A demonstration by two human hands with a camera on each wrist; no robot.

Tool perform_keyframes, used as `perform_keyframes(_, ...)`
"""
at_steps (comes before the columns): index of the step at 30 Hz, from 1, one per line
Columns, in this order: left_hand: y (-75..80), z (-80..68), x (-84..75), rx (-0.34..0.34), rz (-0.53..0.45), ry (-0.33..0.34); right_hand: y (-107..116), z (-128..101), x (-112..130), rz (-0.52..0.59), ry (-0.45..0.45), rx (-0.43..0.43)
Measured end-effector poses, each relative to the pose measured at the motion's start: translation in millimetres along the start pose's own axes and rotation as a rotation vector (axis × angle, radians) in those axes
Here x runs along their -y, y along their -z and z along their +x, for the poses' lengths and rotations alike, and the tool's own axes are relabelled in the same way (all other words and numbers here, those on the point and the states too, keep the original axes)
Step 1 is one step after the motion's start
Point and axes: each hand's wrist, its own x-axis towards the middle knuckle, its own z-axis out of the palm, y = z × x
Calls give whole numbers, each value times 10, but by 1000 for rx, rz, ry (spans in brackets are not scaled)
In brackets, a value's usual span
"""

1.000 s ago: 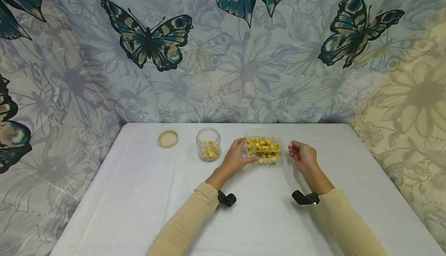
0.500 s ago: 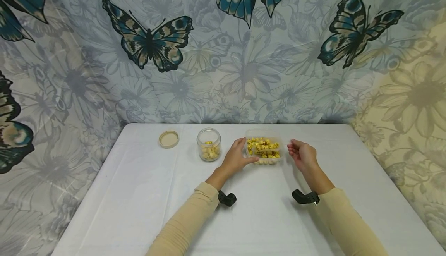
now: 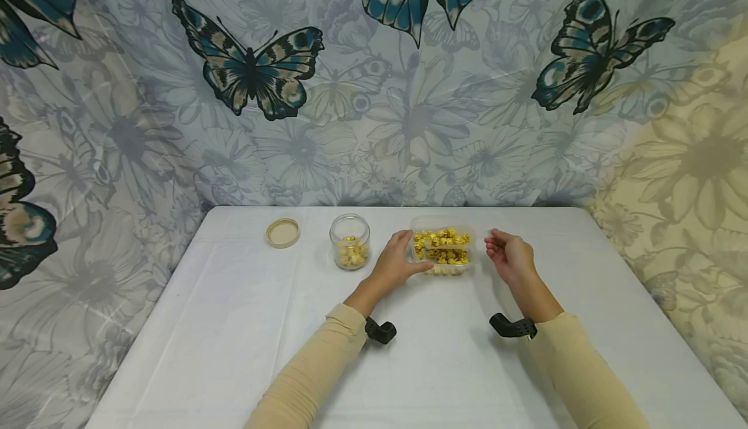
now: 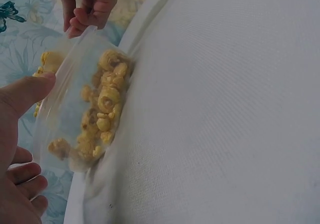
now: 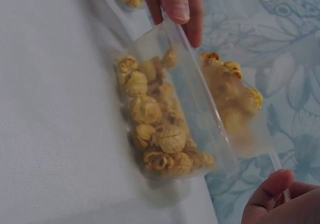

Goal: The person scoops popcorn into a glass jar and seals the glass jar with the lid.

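Left hand [image 3: 396, 261] curled round the near-left edge of a clear plastic container [image 3: 442, 252] of popcorn [image 3: 441, 247], thumb along its rim. Right hand [image 3: 510, 256] just right of it, fingers bent, tips apparently pinching the container's far corner. Further left on the white table [image 3: 234, 351], a glass jar [image 3: 349, 241] partly filled with popcorn, then a tan lid [image 3: 283, 232].
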Motion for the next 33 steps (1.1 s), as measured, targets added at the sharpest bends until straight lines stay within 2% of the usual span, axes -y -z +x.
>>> perform_keyframes(4,45,6,0,1,-23,13,-28,-9,8,5,1,16)
perform_keyframes(10,137,18,-9,-14,-6,-10,-73,0,28,20,0,32)
perform_keyframes(19,294,-24,-84,54,20,-10,-196,-14,69,35,16,58)
perform_keyframes(28,404,-34,-124,5,-20,-5,-314,-11,84,23,29,66)
perform_keyframes(33,476,-44,-155,-40,-31,-34,-401,0,88,32,46,107)
